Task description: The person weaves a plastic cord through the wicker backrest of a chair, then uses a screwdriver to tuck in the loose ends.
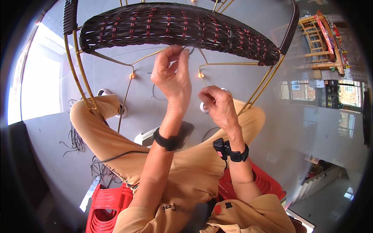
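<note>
I have the woven panel [167,29] across the top of my view, dark strips crossed with pinkish-red ones, set between the bent bars of a brass-coloured metal frame [79,73]. The frame runs out at the upper edge, so I can't follow it any further up, and its lower bars pass partly behind the person's legs.

The left hand [171,73] is raised to the panel's lower edge near the middle, thumb and forefinger pressed together on a dark strand [192,49]. I can make out only a short loop of that strand; where it enters the weave is lost against the dark edge. The right hand [219,105] sits lower, apart from the panel, with its fingers curled in. Their tips are turned out of my sight, so I can't tell whether they pinch anything.

Both wrists wear black straps; the boxy unit by the left one is a dark blur. Beyond that forearm, a white object [144,136] shows only in part and I can't say what it is. The tan trousers [112,132] cover part of the shoes. Loose dark strips [75,138] lie tangled on the grey floor [279,128]. Two red plastic pieces [104,200] flank the person, mostly hidden by body and sleeves. At far right, a bamboo-like frame [316,42] is bent by the lens.
</note>
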Action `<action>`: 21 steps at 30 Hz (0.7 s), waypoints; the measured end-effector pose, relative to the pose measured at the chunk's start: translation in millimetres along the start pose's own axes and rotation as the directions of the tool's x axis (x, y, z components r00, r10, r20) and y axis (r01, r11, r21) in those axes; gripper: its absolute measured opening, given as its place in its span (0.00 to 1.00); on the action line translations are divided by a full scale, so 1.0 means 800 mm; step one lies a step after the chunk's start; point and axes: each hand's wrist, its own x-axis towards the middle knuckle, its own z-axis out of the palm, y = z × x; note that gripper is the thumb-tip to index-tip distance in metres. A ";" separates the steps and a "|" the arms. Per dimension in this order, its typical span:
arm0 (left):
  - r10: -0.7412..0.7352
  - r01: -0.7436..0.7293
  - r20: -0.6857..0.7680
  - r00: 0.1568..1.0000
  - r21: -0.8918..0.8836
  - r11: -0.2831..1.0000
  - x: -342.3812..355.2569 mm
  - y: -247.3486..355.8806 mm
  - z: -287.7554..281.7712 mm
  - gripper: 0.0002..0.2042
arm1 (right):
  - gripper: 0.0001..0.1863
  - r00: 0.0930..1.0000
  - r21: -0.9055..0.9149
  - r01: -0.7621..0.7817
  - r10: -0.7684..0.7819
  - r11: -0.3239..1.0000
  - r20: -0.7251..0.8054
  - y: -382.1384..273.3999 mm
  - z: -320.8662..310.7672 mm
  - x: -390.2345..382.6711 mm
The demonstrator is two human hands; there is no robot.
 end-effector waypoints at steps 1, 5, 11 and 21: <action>0.001 -0.001 0.009 1.000 -0.008 1.000 0.000 -0.001 0.000 0.05 | 0.03 1.000 -0.008 0.011 -0.011 1.000 0.004 -0.006 0.001 0.001; 0.133 -0.136 0.032 0.991 0.105 0.985 0.003 -0.003 0.001 0.05 | 0.03 0.994 -0.058 0.092 -0.088 0.994 0.072 -0.014 0.012 -0.001; 0.318 -0.317 0.056 0.946 0.349 0.882 0.007 0.004 0.011 0.05 | 0.04 0.993 -0.074 0.056 -0.048 0.996 0.112 -0.018 0.019 -0.009; 0.371 -0.348 0.023 0.928 0.405 0.845 0.004 0.006 0.026 0.06 | 0.07 0.985 -0.085 0.098 -0.084 0.992 0.151 -0.005 0.029 -0.016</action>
